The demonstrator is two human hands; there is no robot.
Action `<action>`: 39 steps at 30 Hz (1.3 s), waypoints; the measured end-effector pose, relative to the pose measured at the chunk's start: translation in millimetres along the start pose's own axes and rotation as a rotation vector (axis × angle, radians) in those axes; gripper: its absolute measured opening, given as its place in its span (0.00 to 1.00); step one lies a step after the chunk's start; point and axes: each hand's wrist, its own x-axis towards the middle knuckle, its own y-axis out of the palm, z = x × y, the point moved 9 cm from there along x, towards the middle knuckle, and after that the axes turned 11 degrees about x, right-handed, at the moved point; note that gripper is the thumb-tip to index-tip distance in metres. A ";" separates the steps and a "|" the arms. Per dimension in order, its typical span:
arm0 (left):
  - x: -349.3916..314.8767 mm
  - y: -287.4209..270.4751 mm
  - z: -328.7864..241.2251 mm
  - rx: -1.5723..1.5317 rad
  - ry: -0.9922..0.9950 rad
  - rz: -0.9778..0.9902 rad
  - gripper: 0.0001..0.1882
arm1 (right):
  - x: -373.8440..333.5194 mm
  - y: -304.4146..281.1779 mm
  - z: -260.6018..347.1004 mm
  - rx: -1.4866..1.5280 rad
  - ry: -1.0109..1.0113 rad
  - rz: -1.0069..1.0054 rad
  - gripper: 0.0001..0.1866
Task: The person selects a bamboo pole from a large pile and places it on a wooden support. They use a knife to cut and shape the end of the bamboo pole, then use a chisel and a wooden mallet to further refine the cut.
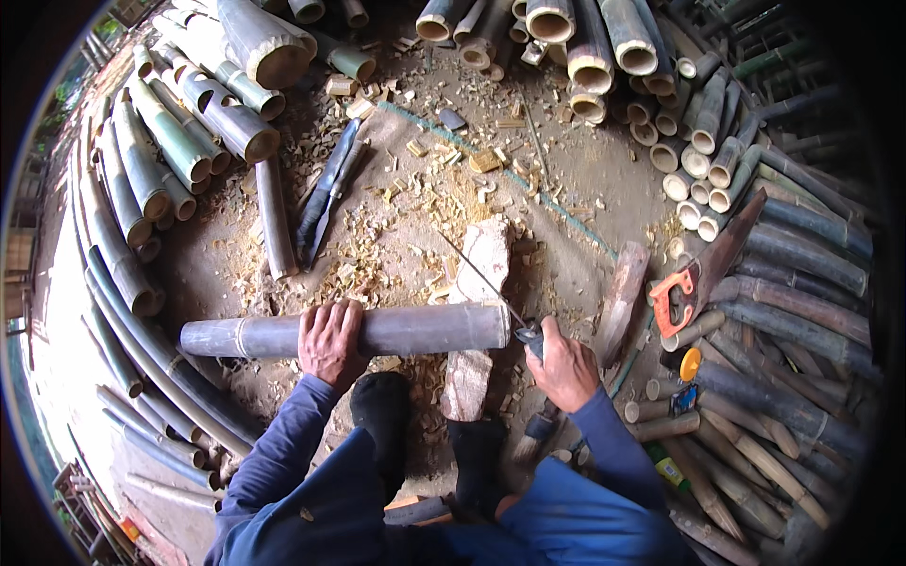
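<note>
A dark bamboo tube (429, 330) lies crosswise before me, its right part over a pale, rough wood block (467, 382). My left hand (330, 340) grips it from above, left of the middle, with the fingers over its top. My right hand (564, 366) is closed round the dark handle of a thin-bladed tool (486, 280), just off the tube's right end. The blade slants up and left, seen nearly edge-on, and passes close by that end. Whether it touches the bamboo, and whether it is a saw or a knife, I cannot tell.
Bamboo lengths (170, 141) are stacked at left, with more piles (590, 66) at the far side and right. An orange-handled saw (672, 304) leans at right near a yellow round tape-like thing (691, 364). A short log (623, 292) lies nearby. Wood chips cover the ground cloth (566, 179).
</note>
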 end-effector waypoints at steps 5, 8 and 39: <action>-12.8 0.3 7.6 0.062 -0.043 -0.029 0.32 | -8.1 -41.7 70.4 0.236 -0.118 -0.035 0.17; -12.5 1.9 4.3 0.065 -0.024 -0.026 0.32 | -15.7 -40.2 62.0 0.295 -0.208 -0.129 0.17; -0.3 -4.1 2.1 -0.014 -0.099 0.154 0.41 | -3.0 -23.9 36.7 0.092 -0.014 0.047 0.16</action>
